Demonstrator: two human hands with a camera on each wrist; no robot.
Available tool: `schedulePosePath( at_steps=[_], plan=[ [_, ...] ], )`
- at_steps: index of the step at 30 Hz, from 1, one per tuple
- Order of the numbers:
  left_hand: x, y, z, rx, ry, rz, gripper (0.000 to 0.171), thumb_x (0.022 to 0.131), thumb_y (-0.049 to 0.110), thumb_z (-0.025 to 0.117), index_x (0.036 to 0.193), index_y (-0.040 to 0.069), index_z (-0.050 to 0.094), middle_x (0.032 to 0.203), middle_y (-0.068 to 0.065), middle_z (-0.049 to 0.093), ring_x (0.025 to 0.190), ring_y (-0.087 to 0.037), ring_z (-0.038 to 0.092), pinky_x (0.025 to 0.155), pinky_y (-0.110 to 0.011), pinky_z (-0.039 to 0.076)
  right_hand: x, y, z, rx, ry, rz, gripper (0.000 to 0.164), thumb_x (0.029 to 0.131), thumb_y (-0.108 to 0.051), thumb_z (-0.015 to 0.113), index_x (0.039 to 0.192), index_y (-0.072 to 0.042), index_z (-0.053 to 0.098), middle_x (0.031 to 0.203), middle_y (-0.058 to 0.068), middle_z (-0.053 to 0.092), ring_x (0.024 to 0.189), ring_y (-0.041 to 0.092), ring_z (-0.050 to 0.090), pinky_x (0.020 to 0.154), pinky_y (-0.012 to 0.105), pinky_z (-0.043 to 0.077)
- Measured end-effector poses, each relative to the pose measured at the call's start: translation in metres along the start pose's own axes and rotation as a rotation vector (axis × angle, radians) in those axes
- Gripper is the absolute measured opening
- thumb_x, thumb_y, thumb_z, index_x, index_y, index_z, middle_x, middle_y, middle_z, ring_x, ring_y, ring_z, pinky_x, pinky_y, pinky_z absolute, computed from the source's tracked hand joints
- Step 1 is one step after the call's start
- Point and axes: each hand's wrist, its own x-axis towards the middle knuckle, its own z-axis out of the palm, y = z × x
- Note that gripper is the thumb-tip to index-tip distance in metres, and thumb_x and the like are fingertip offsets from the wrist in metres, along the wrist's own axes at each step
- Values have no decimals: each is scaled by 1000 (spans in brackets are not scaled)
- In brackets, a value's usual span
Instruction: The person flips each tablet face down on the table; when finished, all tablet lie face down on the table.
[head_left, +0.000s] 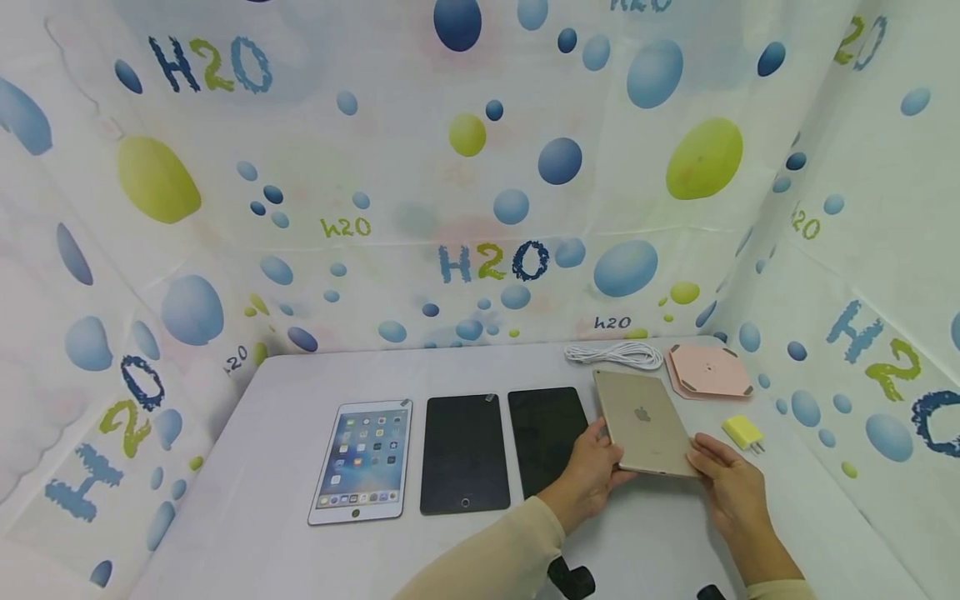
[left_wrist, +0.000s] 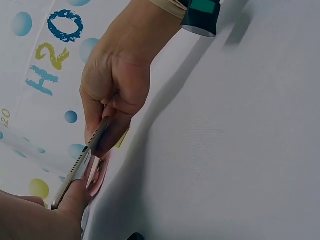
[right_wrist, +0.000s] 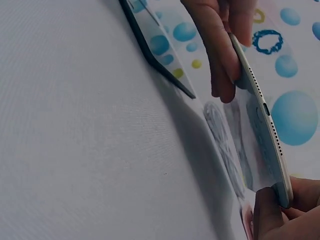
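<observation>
A gold tablet (head_left: 643, 425) is held up off the table, its back with the apple logo facing the head camera. My left hand (head_left: 588, 471) grips its near left corner, and my right hand (head_left: 727, 487) pinches its near right corner. In the right wrist view the tablet's edge (right_wrist: 266, 112) with speaker holes and port shows between both hands. To the left lie a black tablet (head_left: 547, 433), partly covered by my left hand, another black tablet (head_left: 465, 454) with a round home button, and a white tablet (head_left: 362, 462) with its screen lit.
A coiled white cable (head_left: 615, 355) lies at the back of the table (head_left: 262, 483). Beside it is a pink stand or plate (head_left: 708, 372) with dark corner pads. A yellow plug adapter (head_left: 742, 433) sits right of my right hand. Patterned cloth walls enclose the back and sides.
</observation>
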Motion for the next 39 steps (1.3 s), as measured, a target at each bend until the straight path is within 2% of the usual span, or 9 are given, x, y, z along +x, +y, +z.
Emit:
schedulePosePath(
  at_steps=[4,9,14,18,24,27,31,36,39],
  plan=[
    [0,-2,0,3,-15,-12,63,93,-14,46,154,-2,34,129,-16,64,117,-32,67,96,-48,56,3,-3,-2,26,-5,-2,33,92,8,68,91,-23,80,93,-12,75,91,0,70,84,15,56],
    [-2,-4,0,0,-20,-27,67,93,-14,46,157,-5,27,137,-22,58,124,-35,62,101,-50,52,6,-4,-5,-2,-2,-10,32,93,7,67,93,-22,81,92,-13,75,90,-1,70,82,14,56],
    [-5,-5,4,-12,-54,-16,75,93,-16,45,160,-4,15,153,-30,39,139,-43,47,111,-57,41,10,-2,-7,-37,19,-9,29,93,6,67,100,-20,81,92,-14,75,89,-2,70,81,13,55],
    [-7,-6,6,0,-62,-11,77,93,-14,44,161,-2,10,159,-33,27,145,-47,36,116,-61,32,12,-1,-10,-123,9,-21,27,96,2,66,107,-19,79,93,-17,73,91,-3,68,82,12,55],
    [-8,-10,6,23,-39,-18,79,92,-11,47,162,2,11,160,-30,29,142,-47,41,115,-64,31,12,-4,-14,-203,-34,-3,23,102,-7,59,102,-23,76,92,-19,73,93,-4,65,82,12,52],
    [-7,-10,6,6,-46,-17,81,91,-10,48,162,3,11,160,-27,31,142,-44,42,117,-60,32,12,-7,-14,-244,-74,-26,21,104,-12,55,115,-17,72,93,-19,73,95,-5,65,83,11,52],
    [-7,-8,6,12,-60,-26,83,91,-7,51,162,3,10,162,-26,27,147,-43,35,120,-60,26,12,-8,-13,-332,-97,-50,37,106,-16,51,140,-2,56,96,-22,71,96,-5,64,83,10,51],
    [-7,-6,5,42,-57,-50,84,91,-3,55,162,5,11,163,-27,24,149,-46,29,121,-63,20,13,-8,-12,-381,-99,-28,50,108,-18,47,151,6,39,98,-22,68,96,-6,61,83,9,50],
    [-7,-5,4,37,-56,-60,84,91,-1,57,163,6,12,163,-28,24,148,-49,28,121,-63,20,14,-10,-11,-480,-100,-34,55,109,-23,45,154,6,34,119,-7,68,104,-3,59,84,10,50]
  ],
)
